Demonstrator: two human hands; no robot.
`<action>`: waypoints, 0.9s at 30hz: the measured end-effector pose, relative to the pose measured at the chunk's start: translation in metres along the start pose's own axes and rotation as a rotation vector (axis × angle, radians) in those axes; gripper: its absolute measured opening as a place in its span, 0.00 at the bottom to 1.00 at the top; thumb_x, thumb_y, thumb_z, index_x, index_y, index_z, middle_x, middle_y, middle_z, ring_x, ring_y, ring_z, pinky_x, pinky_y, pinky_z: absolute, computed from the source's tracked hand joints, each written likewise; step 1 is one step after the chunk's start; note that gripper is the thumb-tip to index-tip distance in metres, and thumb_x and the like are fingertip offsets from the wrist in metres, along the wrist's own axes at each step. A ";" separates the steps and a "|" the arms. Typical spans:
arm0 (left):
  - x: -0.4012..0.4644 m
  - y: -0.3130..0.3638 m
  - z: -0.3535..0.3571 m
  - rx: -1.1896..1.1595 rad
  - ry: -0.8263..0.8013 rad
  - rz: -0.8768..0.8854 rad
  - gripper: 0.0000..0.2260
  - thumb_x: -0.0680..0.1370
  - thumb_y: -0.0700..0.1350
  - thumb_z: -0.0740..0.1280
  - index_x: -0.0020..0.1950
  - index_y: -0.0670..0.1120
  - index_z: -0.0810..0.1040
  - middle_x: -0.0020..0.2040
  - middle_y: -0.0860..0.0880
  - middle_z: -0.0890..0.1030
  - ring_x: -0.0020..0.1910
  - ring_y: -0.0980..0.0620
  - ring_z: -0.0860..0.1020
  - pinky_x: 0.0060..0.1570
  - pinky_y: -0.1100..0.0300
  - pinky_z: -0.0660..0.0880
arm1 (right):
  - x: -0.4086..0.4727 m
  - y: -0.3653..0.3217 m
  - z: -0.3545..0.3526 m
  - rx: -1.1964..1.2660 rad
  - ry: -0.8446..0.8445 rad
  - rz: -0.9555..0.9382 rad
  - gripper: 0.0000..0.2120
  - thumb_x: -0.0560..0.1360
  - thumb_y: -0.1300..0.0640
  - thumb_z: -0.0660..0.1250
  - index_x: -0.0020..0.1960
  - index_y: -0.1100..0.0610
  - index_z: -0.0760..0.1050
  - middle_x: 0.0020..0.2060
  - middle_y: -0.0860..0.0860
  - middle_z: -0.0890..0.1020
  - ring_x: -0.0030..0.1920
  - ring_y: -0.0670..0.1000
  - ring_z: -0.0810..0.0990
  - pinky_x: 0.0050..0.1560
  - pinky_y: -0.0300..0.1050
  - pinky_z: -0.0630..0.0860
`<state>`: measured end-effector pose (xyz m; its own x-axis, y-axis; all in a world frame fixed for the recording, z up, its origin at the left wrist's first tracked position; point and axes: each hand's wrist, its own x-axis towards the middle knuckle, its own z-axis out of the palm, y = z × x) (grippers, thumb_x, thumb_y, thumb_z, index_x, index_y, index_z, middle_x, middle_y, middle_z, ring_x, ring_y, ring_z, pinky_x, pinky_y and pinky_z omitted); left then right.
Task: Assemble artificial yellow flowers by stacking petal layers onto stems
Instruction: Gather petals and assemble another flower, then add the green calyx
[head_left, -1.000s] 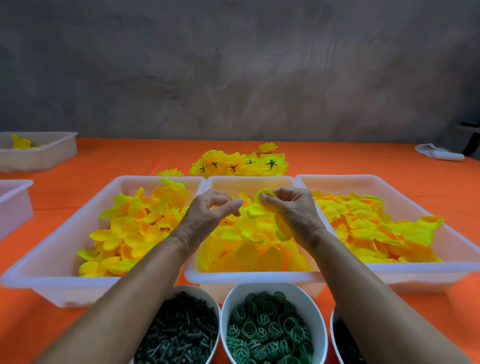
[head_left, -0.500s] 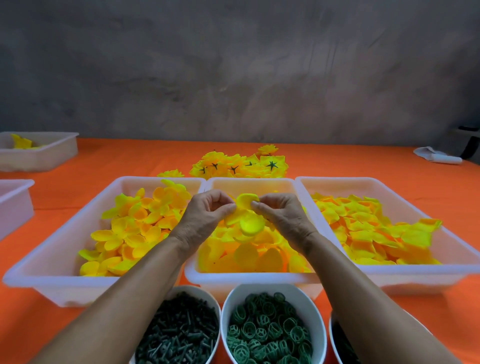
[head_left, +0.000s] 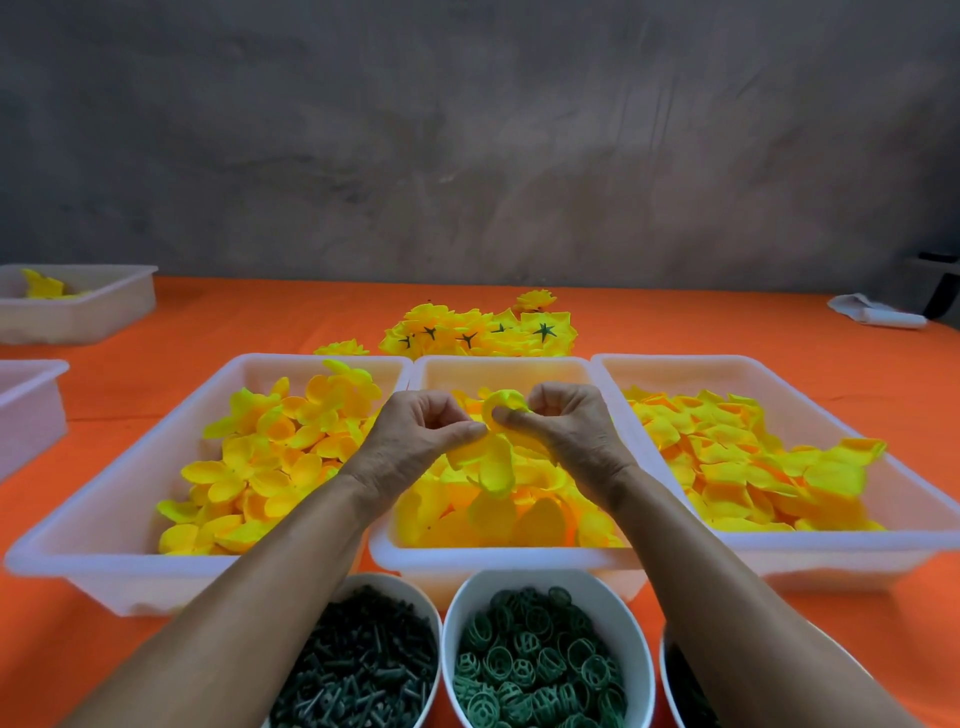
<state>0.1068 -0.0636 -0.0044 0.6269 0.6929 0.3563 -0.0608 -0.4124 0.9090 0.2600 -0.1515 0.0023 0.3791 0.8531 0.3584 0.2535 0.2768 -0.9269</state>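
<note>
Surface (head_left: 156, 332): covered in orange cloth; three white trays set side by side.
Middle tray (head_left: 498, 558): filled with loose yellow petals.
Finished flowers (head_left: 483, 330): piled behind the trays.
Bowls: dark stems (head_left: 358, 670) and green rings (head_left: 530, 665) are kept nearest the person.
Left hand (head_left: 415, 436): grip closed, petal layer pinched.
Right hand (head_left: 566, 426): grip closed on the same layer.
Petal layer (head_left: 493, 462): held above the middle tray, between both hands.

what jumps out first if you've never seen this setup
Both hands, the left hand and right hand, pinch a yellow petal layer above the middle tray. Trays of yellow petals flank it on the orange tablecloth, with finished flowers piled behind.
</note>
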 end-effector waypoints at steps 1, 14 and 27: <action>0.000 0.000 0.000 -0.002 0.029 0.013 0.09 0.72 0.37 0.72 0.33 0.44 0.76 0.25 0.57 0.74 0.26 0.63 0.69 0.29 0.70 0.68 | 0.000 -0.001 0.000 0.017 -0.011 0.012 0.09 0.70 0.62 0.73 0.32 0.61 0.76 0.27 0.54 0.74 0.29 0.44 0.70 0.31 0.36 0.68; -0.002 0.002 -0.001 0.009 0.150 0.130 0.07 0.67 0.39 0.76 0.35 0.46 0.79 0.32 0.51 0.77 0.31 0.60 0.72 0.33 0.70 0.71 | 0.002 -0.002 -0.004 -0.020 0.220 -0.059 0.13 0.69 0.62 0.74 0.30 0.56 0.73 0.26 0.49 0.71 0.29 0.45 0.65 0.28 0.36 0.64; -0.002 0.003 0.002 -0.012 0.047 0.004 0.09 0.63 0.52 0.74 0.33 0.47 0.80 0.27 0.56 0.77 0.30 0.62 0.73 0.32 0.69 0.70 | -0.002 0.000 0.012 -0.709 0.125 -0.522 0.11 0.65 0.62 0.78 0.32 0.65 0.77 0.29 0.59 0.80 0.29 0.56 0.77 0.31 0.48 0.74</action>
<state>0.1073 -0.0678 -0.0026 0.5896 0.7184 0.3693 -0.0727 -0.4081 0.9100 0.2489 -0.1478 0.0002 0.1451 0.6291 0.7637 0.8970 0.2421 -0.3699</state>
